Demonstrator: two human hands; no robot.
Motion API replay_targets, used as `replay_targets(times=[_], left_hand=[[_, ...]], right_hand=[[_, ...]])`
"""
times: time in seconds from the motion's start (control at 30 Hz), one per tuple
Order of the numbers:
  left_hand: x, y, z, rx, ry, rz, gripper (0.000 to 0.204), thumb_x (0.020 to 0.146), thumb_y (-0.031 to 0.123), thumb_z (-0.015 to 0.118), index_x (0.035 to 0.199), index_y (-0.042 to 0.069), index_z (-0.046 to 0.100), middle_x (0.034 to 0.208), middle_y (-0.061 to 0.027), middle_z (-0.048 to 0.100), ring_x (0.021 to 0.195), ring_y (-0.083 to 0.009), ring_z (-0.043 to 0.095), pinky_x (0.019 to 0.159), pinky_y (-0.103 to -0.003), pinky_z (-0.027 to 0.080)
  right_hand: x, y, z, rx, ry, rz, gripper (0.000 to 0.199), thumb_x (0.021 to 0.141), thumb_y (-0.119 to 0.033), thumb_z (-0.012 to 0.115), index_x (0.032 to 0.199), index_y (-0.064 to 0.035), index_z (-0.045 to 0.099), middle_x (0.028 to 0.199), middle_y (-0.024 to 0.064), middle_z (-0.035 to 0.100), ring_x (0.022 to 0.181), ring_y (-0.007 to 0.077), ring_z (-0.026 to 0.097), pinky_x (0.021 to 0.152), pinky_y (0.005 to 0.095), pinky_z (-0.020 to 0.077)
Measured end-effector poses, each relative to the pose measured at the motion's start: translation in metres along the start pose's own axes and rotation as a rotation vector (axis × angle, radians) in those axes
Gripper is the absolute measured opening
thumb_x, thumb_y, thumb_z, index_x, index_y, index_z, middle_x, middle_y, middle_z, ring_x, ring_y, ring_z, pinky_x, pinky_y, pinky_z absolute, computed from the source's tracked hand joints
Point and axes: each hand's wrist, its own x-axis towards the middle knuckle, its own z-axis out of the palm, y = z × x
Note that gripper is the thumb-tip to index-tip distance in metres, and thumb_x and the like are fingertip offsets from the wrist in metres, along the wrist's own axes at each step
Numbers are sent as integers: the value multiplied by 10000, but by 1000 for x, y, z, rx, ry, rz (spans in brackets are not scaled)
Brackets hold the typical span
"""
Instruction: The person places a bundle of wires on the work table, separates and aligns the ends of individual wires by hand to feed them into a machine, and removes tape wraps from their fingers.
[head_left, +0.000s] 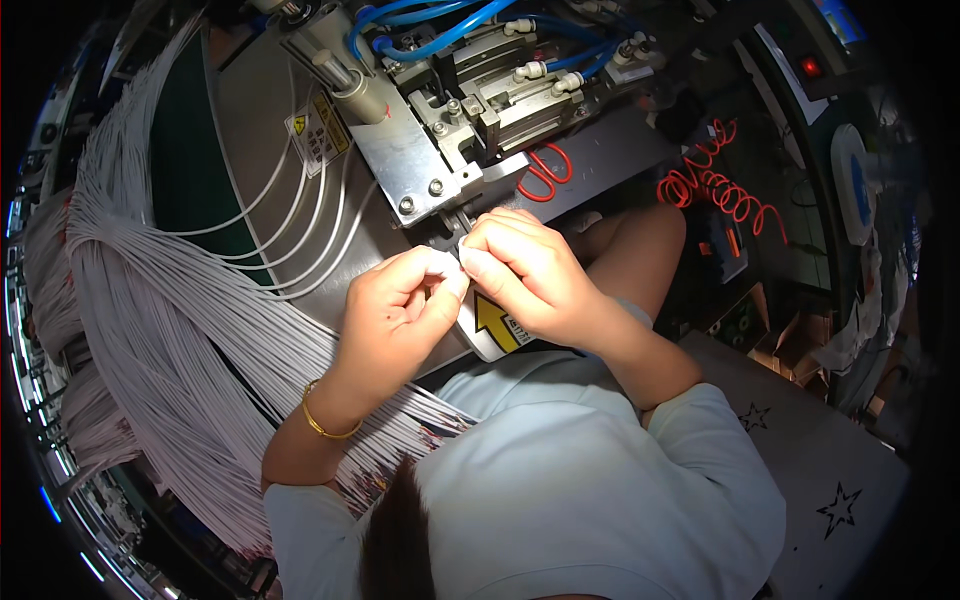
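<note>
— How were the hands set?
— Both were curled, fingertips pinched together on a thin white wire end between them. The left hand met the right hand just below the metal press head.
— Any room around them?
— Little. The bundle of white wires lay close to the left; the machine plate's edge ran beneath the wrists.

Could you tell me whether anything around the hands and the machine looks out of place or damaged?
Nothing stands out. Both hands, left hand and right hand, pinch a white wire end at the machine. The white wire bundle lies draped in order, and the red coiled cord hangs loose.
</note>
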Motion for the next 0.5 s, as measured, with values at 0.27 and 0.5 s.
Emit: replay_targets(times=[0.27,0.5], left_hand=[[2,6,-9,156,-95,-178,101,905,64,646,970,-13,642,740,26,612,601,17,437,523,-167,348],[-1,6,-9,-62,-28,-221,84,916,65,627,940,-14,635,735,30,605,605,25,438,530,-159,344]], right_hand=[[-9,8,4,21,67,169,106,892,-90,595,851,6,586,780,105,601,701,254,562,694,345,435],[-8,11,2,18,100,29,74,873,-53,605,886,19,598,825,111,622,738,233,578,732,326,446]])
